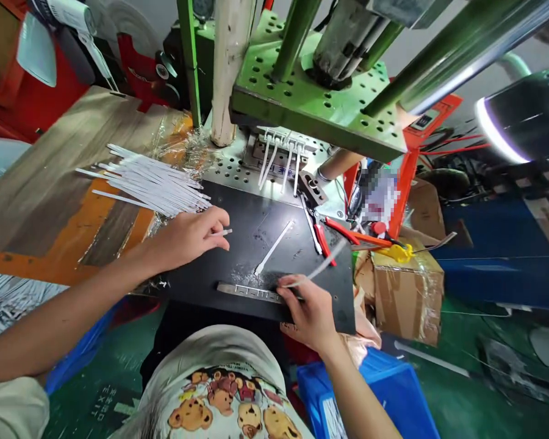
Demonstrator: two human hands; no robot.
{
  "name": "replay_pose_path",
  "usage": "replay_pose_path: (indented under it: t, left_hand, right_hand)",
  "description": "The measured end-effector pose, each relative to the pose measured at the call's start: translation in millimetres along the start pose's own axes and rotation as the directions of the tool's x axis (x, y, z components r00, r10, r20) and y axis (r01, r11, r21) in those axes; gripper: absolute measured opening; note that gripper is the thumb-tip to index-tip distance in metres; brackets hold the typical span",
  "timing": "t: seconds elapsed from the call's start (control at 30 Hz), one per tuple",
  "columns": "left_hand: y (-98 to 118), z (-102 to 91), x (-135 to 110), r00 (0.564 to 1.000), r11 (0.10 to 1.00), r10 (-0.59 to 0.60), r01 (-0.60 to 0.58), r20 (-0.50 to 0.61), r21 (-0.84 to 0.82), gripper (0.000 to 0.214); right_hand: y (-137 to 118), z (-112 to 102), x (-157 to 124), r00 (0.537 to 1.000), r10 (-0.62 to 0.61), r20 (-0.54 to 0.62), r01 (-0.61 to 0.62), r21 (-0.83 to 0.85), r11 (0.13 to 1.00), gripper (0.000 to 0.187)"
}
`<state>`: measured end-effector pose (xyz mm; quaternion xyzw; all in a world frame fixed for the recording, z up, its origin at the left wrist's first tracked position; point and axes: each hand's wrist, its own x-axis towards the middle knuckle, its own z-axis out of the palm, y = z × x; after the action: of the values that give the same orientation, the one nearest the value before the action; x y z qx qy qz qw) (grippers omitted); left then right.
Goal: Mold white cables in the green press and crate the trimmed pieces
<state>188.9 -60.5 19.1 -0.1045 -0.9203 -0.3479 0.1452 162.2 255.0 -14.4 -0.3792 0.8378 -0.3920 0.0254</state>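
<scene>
My left hand (194, 238) pinches a thin white strip, whose short end sticks out past the fingertips above the black work surface (238, 210). In my right hand (308, 305), another thin white strip (322, 263) is held between thumb and fingers and slants up to the right. Those fingers are at the right end of a slotted metal bar (251, 291) near the front edge. Between my hands lies a single white strip (274, 247) with a wider end. A pile of white strips (153, 183) is beyond my left hand.
A green press plate (318, 107) stands over a metal mould (274, 155) from which several white strips hang. Red-handled pliers (319, 235) lie at the right, beside a yellow-handled tool (396, 251). A cardboard box (409, 292) and blue bin (375, 390) stand beyond the edge.
</scene>
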Motion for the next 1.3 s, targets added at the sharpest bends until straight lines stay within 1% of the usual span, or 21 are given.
replay_pose_path:
  t: [0.1, 0.2, 0.23, 0.27, 0.3, 0.37, 0.43, 0.5, 0.53, 0.6, 0.67, 0.73, 0.83, 0.93, 1.0, 1.07, 1.1, 1.17, 1.2, 1.23, 1.3]
  left_hand:
    - [20, 5.1, 1, 0.993, 0.969, -0.087, 0.104, 0.084, -0.224, 0.019]
    - [32, 8.9, -10, 0.959, 0.830, -0.223, 0.281, 0.175, -0.483, 0.024]
    - [35, 11.7, -16, 0.950, 0.790, -0.256, 0.311, 0.178, -0.529, 0.026]
    - [38, 15.8, -24, 0.948, 0.774, -0.276, 0.316, 0.157, -0.548, 0.025]
    - [41, 21.1, -32, 0.956, 0.788, -0.271, 0.290, 0.116, -0.543, 0.022]
    - [47, 34.9, -47, 0.981, 0.880, -0.195, 0.172, -0.007, -0.443, 0.015]
    - [53, 51.1, -58, 0.995, 0.959, -0.039, 0.011, -0.094, -0.282, 0.016]
    - [60, 67.0, -62, 0.990, 0.975, 0.100, -0.118, -0.103, -0.190, 0.019]
    - [64, 73.8, -63, 0.986, 0.973, 0.139, -0.153, -0.091, -0.171, 0.018]
    - [69, 83.8, -62, 0.983, 0.974, 0.174, -0.181, -0.057, -0.138, 0.014]
    - [71, 88.0, -60, 0.983, 0.980, 0.180, -0.181, -0.023, -0.079, 0.010]
    - [72, 87.0, -59, 0.978, 0.978, 0.206, -0.206, 0.015, -0.020, 0.008]
    - [68, 81.8, -55, 0.962, 0.957, 0.269, -0.273, 0.044, 0.099, 0.011]
    - [60, 76.6, -50, 0.966, 0.945, 0.253, -0.257, 0.046, 0.200, 0.014]
    - [53, 71.6, -46, 0.975, 0.952, 0.215, -0.221, 0.052, 0.211, 0.015]
    - [46, 62.7, -42, 0.974, 0.960, 0.203, -0.218, 0.099, 0.178, 0.014]
    - [41, 56.4, -40, 0.966, 0.961, 0.212, -0.234, 0.150, 0.148, 0.013]
    - [29, 40.8, -31, 0.932, 0.953, 0.239, -0.279, 0.271, 0.117, 0.017]
    - [21, 32.3, -26, 0.921, 0.944, 0.241, -0.296, 0.306, 0.149, 0.020]
    - [11, 23.9, -18, 0.923, 0.929, 0.219, -0.297, 0.316, 0.222, 0.023]
    - [-12, 9.4, -1, 0.954, 0.868, 0.133, -0.242, 0.267, 0.434, 0.023]
  right_hand:
    - [-1, 6, -22, 0.998, -0.002, -0.067, 0.006, 0.061, 0.998, 0.015]
    - [-3, 10, -28, 0.995, 0.011, -0.102, 0.003, 0.135, 0.991, 0.018]
    - [-4, 11, -29, 0.994, 0.014, -0.111, 0.004, 0.157, 0.988, 0.018]
    - [-4, 13, -30, 0.993, 0.014, -0.120, 0.007, 0.173, 0.985, 0.018]
    - [-4, 14, -30, 0.992, 0.010, -0.128, 0.013, 0.179, 0.984, 0.018]
    - [-4, 16, -30, 0.991, -0.007, -0.135, 0.029, 0.158, 0.987, 0.017]
    - [-5, 18, -29, 0.991, -0.031, -0.133, 0.045, 0.106, 0.993, 0.017]
    - [-6, 19, -29, 0.991, -0.057, -0.120, 0.063, 0.042, 0.997, 0.017]
    - [-7, 19, -28, 0.992, -0.070, -0.106, 0.072, 0.013, 0.997, 0.017]
    - [-8, 19, -28, 0.992, -0.098, -0.076, 0.096, -0.026, 0.995, 0.016]
    - [-9, 19, -29, 0.992, -0.111, -0.052, 0.109, -0.042, 0.993, 0.014]
    - [-9, 20, -28, 0.990, -0.131, -0.049, 0.129, -0.048, 0.991, 0.014]
    - [-7, 26, -23, 0.980, -0.184, -0.081, 0.178, -0.074, 0.981, 0.017]
    - [-2, 33, -7, 0.975, -0.206, -0.082, 0.198, -0.100, 0.975, 0.015]
    - [0, 32, 9, 0.979, -0.201, -0.016, 0.199, -0.094, 0.975, 0.015]
    - [0, 24, 25, 0.973, -0.190, 0.130, 0.198, -0.055, 0.979, 0.023]
    - [-2, 18, 32, 0.956, -0.186, 0.226, 0.198, -0.030, 0.980, 0.031]
    - [-4, 2, 42, 0.893, -0.186, 0.410, 0.203, 0.003, 0.979, 0.052]
    - [-5, -6, 46, 0.853, -0.190, 0.486, 0.214, 0.006, 0.977, 0.061]
    - [-5, -15, 50, 0.812, -0.196, 0.551, 0.231, 0.005, 0.973, 0.070]
    - [-2, -29, 61, 0.744, -0.200, 0.638, 0.259, 0.000, 0.966, 0.079]
